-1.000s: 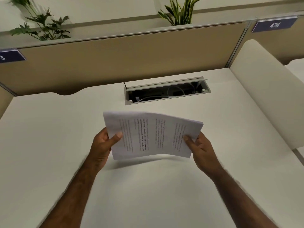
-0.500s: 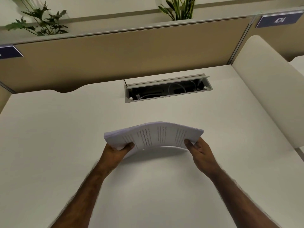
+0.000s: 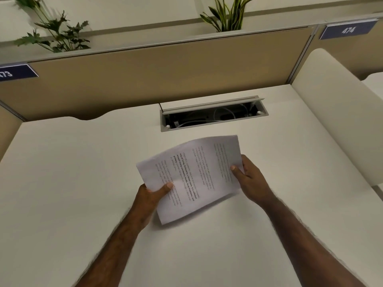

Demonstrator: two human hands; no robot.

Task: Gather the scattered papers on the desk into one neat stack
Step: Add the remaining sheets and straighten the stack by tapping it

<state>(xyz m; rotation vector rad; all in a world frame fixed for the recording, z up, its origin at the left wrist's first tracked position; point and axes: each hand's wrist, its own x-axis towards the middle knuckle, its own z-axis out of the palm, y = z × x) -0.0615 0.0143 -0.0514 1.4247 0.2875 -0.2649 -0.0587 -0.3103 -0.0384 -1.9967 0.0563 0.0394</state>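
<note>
A stack of printed white papers (image 3: 192,177) is held just above the middle of the white desk (image 3: 72,172), turned at an angle with its printed face up. My left hand (image 3: 153,195) grips its near left edge, thumb on top. My right hand (image 3: 248,179) grips its right edge, thumb on the page. The sheets bow slightly between the two hands. I see no loose sheets elsewhere on the desk.
An open cable tray (image 3: 213,114) is sunk into the desk just beyond the papers. A beige partition (image 3: 155,75) closes the back, with plants (image 3: 56,36) above it. A cream side panel (image 3: 335,112) borders the right. Desk labels 473 (image 3: 12,72) and 474 (image 3: 348,30) sit on the partition.
The stack went from tilted up, to nearly flat and bowed, to face up and rotated counter-clockwise. My left hand moved nearer to me and my right hand farther away.
</note>
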